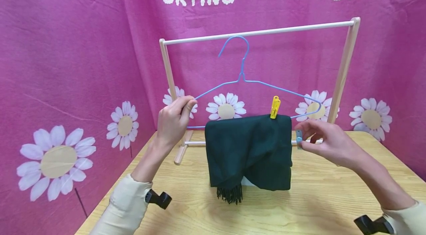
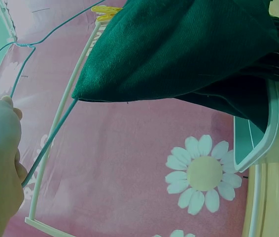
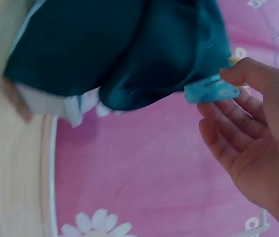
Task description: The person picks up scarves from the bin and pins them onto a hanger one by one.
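My left hand (image 1: pixel 174 120) grips the left end of a blue wire hanger (image 1: pixel 242 68), holding it up in front of a rack. A folded dark green scarf (image 1: pixel 247 150) drapes over the hanger's lower bar, its black fringe hanging at the lower left. One yellow clothespin (image 1: pixel 275 107) stands on the scarf's top edge, right of its middle. Between thumb and fingers, my right hand (image 1: pixel 327 140) pinches a light blue clothespin (image 3: pixel 211 91), just right of the scarf's side edge. In the left wrist view, the hanger's bar passes under the scarf's fold.
Behind the hanger stands a small rack with a white top rail (image 1: pixel 266 32) and wooden posts on a wooden table (image 1: pixel 186 198). A pale plastic bin (image 2: pixel 277 123) sits behind the scarf, mostly hidden from the head view. A pink flowered curtain (image 1: pixel 143 13) closes off the back and sides.
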The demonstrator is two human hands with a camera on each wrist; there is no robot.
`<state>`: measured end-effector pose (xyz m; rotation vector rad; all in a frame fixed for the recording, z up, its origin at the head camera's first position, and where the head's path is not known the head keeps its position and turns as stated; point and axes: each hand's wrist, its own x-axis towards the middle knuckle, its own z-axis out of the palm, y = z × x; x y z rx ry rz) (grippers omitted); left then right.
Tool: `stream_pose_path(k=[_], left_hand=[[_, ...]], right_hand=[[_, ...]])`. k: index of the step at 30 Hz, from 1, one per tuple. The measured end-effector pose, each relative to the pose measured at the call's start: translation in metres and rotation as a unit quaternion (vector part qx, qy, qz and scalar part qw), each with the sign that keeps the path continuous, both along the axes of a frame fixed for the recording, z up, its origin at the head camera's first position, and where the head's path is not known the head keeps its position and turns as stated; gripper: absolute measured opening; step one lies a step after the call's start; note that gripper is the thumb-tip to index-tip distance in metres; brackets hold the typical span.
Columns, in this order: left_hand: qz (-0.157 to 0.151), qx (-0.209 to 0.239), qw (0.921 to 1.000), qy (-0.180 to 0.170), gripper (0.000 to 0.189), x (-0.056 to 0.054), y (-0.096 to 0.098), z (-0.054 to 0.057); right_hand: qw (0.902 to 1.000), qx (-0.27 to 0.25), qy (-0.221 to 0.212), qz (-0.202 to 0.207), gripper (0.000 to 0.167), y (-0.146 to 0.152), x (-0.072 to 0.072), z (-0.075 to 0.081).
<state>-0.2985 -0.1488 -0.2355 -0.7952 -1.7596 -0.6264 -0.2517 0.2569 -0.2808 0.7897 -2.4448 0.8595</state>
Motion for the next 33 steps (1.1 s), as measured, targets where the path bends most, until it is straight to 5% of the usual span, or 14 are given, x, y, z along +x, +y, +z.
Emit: stream_pose_path(k=[5,12,19,27,33], left_hand=[[0.003,-0.004,1.0000,-0.002,0.011,0.001,0.003,-0.001],[-0.001,-0.007,1.0000,0.004,0.010,0.001,0.007,-0.002],[-0.006,-0.008,0.9997,0.023,0.012,0.000,0.015,0.003],[-0.009,-0.006,0.9996,0.026,0.012,0.003,0.018,0.005],[-0.013,-0.006,0.9995,0.028,0.012,0.004,0.018,0.004]], right_hand=[[0.9974,-0.013,0.056,0.045,0.040,-0.009,0.009,0.011],[0.9966,-0.035,0.069,0.029,0.038,-0.030,0.018,0.027],[0.9911,-0.041,0.098,0.080,0.037,-0.066,0.014,0.051],[0.9931,-0.039,0.022,0.109,0.031,-0.099,0.002,0.069],[0.9934,-0.078,-0.007,0.084,0.027,-0.110,-0.002,0.068]])
